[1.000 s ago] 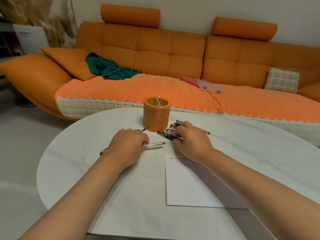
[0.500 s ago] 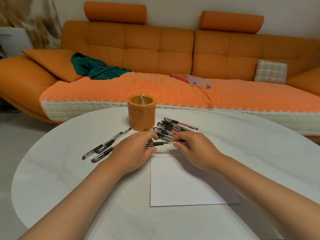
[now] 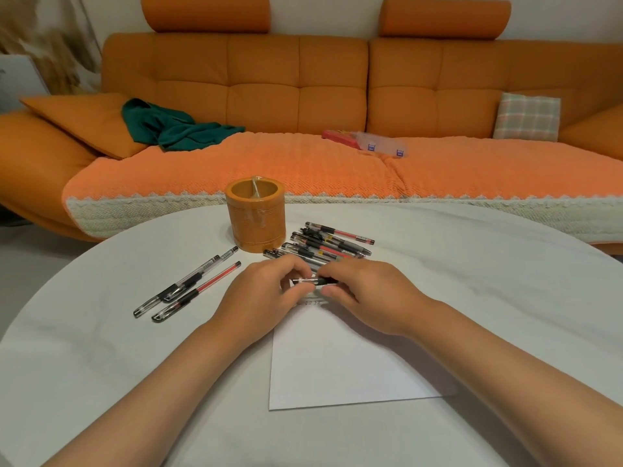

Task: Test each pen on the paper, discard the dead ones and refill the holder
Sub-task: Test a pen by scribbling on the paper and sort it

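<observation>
Both the left hand [image 3: 261, 299] and the right hand [image 3: 371, 294] pinch one pen [image 3: 315, 281] over the paper's [image 3: 337, 369] far edge, near the pen pile [image 3: 323, 244] and holder [image 3: 256, 215], with two pens [image 3: 188, 286] lying left.

Left hand [image 3: 259, 298] palm down, knuckles up, fingers [image 3: 296, 268] curled toward 3 o'clock, pinching one end of a pen [image 3: 315, 281]. Right hand [image 3: 371, 298] palm down, fingers [image 3: 338, 269] curled toward 9 o'clock, thumb beneath, pinching the other end of the same pen. Fingertips of the two hands close together, a short gap between. Bare left forearm entering from 7 o'clock, angled toward 1 o'clock. Bare right forearm entering from 4 o'clock, angled toward 10 o'clock.
</observation>
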`<move>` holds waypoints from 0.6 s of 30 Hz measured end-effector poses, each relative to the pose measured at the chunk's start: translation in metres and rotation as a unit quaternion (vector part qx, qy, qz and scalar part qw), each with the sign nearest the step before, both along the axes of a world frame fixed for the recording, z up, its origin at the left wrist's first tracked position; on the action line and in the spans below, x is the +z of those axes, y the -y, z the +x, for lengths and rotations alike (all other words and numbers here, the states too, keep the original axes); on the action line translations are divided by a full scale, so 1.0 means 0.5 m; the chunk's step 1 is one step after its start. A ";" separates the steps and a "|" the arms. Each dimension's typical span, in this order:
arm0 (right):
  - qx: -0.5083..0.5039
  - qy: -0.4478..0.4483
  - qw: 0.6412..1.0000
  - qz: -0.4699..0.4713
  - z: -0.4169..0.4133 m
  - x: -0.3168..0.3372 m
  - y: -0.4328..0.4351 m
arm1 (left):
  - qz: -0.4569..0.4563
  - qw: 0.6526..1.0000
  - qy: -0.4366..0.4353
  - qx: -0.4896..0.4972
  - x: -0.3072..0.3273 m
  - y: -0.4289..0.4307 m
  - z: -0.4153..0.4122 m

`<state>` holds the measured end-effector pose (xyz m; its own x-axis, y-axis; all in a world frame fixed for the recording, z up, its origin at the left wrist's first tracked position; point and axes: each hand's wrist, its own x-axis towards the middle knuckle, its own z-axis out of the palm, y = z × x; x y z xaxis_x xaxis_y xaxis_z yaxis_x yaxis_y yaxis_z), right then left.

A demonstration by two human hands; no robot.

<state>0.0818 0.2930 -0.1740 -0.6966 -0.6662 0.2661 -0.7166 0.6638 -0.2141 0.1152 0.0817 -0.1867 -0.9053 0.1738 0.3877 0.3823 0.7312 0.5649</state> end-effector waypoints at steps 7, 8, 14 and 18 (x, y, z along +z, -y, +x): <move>-0.002 -0.055 0.998 -0.007 -0.011 -0.008 0.003 | 0.094 0.995 0.029 -0.010 0.005 -0.005 -0.008; -0.001 -0.045 0.999 -0.008 -0.008 -0.008 0.008 | 0.102 0.994 0.031 -0.009 0.005 -0.007 -0.008; 0.003 -0.027 1.000 -0.001 -0.005 -0.003 0.013 | 0.125 0.992 0.031 -0.012 0.003 -0.013 -0.006; -0.004 -0.056 0.998 0.002 -0.007 -0.002 0.011 | 0.145 0.988 0.038 -0.024 0.004 -0.017 -0.006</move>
